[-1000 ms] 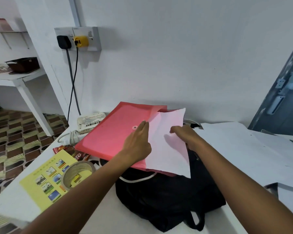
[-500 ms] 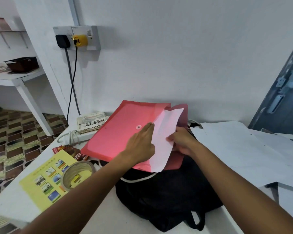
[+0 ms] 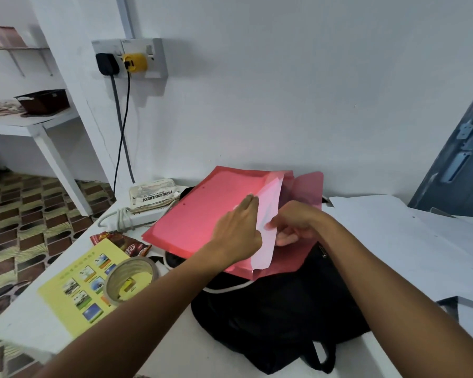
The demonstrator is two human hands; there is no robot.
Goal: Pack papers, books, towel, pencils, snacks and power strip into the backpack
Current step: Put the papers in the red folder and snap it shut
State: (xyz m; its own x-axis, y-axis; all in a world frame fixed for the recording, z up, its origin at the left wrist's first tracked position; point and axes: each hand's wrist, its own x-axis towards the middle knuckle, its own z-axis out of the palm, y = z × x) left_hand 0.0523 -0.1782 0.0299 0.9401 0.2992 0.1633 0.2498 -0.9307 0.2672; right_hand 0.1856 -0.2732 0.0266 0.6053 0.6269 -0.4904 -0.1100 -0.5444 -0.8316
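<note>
A red plastic folder lies tilted across the top of the black backpack, its flap open at the right. A white sheet of paper sticks partway out of the folder's mouth. My left hand rests flat on the folder's front with straight fingers. My right hand pinches the sheet's right edge. A white power strip with a coiled cord lies at the back left. Red snack packets lie beside a yellow book.
A tape roll sits on the yellow book. A wrapped packet lies on the power strip. Loose white sheets cover the table's right side. Two plugs hang from the wall socket. The table's edge drops off at the left.
The white sheet has slid much further into the red folder, pushed leftward by my right hand. My left hand stays on the folder's front.
</note>
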